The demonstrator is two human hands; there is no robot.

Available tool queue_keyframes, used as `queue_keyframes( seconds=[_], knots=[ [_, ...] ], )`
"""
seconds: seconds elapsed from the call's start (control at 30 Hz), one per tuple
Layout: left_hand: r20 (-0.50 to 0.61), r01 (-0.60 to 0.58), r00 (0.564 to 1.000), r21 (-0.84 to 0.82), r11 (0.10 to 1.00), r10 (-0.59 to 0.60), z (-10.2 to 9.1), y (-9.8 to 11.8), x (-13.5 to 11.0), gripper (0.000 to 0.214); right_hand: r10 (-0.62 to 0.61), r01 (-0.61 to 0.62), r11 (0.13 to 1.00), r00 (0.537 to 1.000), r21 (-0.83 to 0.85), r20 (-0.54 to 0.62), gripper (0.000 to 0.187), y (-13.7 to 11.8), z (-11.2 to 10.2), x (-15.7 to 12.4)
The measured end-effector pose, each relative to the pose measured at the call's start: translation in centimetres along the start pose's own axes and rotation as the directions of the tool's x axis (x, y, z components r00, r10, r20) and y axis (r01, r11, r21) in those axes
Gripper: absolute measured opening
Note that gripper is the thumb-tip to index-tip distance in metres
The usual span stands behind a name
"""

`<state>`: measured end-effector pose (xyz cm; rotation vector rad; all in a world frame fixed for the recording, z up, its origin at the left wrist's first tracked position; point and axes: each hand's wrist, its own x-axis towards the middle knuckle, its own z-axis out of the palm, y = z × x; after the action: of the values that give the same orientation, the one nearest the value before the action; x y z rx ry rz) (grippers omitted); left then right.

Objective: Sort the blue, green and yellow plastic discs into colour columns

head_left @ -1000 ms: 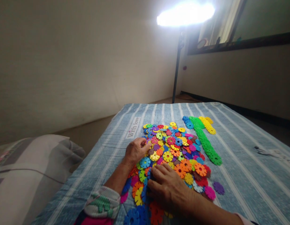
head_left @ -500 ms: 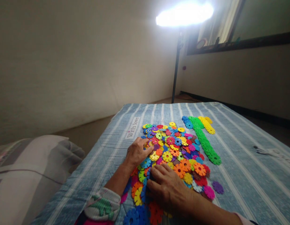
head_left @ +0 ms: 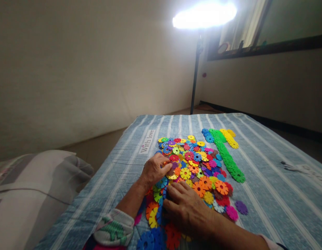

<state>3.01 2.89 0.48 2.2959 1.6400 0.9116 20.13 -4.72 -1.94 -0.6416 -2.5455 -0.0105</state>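
My left hand (head_left: 155, 169) reaches into a pile of colourful flower-shaped plastic discs (head_left: 185, 173), thumb and fingers closed at a purple disc (head_left: 174, 165) on its left side. Lower down, my right hand (head_left: 189, 210) rests palm-down over the near part of the pile. Its curled fingers are around a row of joined blue discs (head_left: 160, 211), partly hidden by the hand. Large blue discs (head_left: 146, 240) lie at the bottom beside this row, and a red-orange disc (head_left: 172, 236) sits below my right hand.
Joined discs form a long green strip (head_left: 230, 161), with blue (head_left: 208, 136) and yellow (head_left: 230, 139) strips at its far end. A lone purple disc (head_left: 241, 207) lies right of the pile. The striped cloth (head_left: 119, 166) covers the surface; a bright lamp (head_left: 205, 15) stands behind.
My left hand has shifted slightly right, and its thumb and fingers have come closer together around the purple disc. My right hand has barely moved.
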Motion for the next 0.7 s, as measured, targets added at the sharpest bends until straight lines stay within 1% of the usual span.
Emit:
queue_keyframes(
  seconds=[0.17, 0.3, 0.37, 0.43, 0.47, 0.5, 0.57, 0.6, 0.63, 0.7],
  knots=[
    [0.05, 0.005, 0.999, -0.1, 0.995, 0.0, -0.3, 0.4, 0.0, 0.018, -0.005, 0.006, 1.0, 0.999, 0.025, -0.033, 0.015, -0.1, -0.3, 0.1],
    [0.144, 0.03, 0.99, -0.228, 0.973, 0.003, -0.7, 0.8, -0.1, 0.022, -0.006, 0.012, 0.999, 0.99, 0.045, -0.141, 0.016, 0.1, -0.5, 0.2],
    [0.189, 0.047, 0.982, -0.277, 0.96, 0.007, -0.9, 1.1, -0.2, 0.024, 0.018, -0.013, 0.999, 0.982, 0.031, -0.187, 0.016, 0.3, -0.4, 0.1],
    [0.212, 0.098, 0.977, -0.33, 0.939, -0.028, -1.0, 1.3, -0.3, 0.026, 0.057, -0.06, 0.998, 0.976, -0.008, -0.21, 0.012, 0.7, -0.3, 0.0],
    [0.217, 0.141, 0.974, -0.367, 0.92, -0.063, -1.0, 1.4, -0.3, 0.028, 0.074, -0.083, 0.996, 0.975, -0.035, -0.208, 0.011, 0.9, -0.2, -0.1],
    [0.217, 0.187, 0.971, -0.408, 0.894, -0.104, -1.1, 1.3, -0.3, 0.029, 0.09, -0.104, 0.993, 0.976, -0.061, -0.2, 0.013, 1.1, -0.1, -0.1],
    [0.189, 0.26, 0.963, -0.474, 0.841, -0.191, -1.0, 1.1, -0.3, 0.031, 0.117, -0.133, 0.986, 0.981, -0.098, -0.158, 0.029, 1.4, 0.0, -0.3],
    [0.155, 0.278, 0.96, -0.484, 0.83, -0.232, -0.9, 0.8, -0.2, 0.031, 0.128, -0.141, 0.985, 0.984, -0.101, -0.122, 0.037, 1.6, 0.0, -0.3],
    [0.108, 0.289, 0.956, -0.472, 0.833, -0.271, -0.8, 0.4, -0.1, 0.029, 0.139, -0.147, 0.984, 0.987, -0.096, -0.085, 0.042, 1.7, 0.0, -0.3],
    [0.009, 0.309, 0.944, -0.382, 0.871, -0.331, -0.7, -0.4, 0.1, 0.023, 0.16, -0.162, 0.983, 0.987, -0.086, -0.03, 0.045, 1.7, -0.2, -0.3]
  ],
)
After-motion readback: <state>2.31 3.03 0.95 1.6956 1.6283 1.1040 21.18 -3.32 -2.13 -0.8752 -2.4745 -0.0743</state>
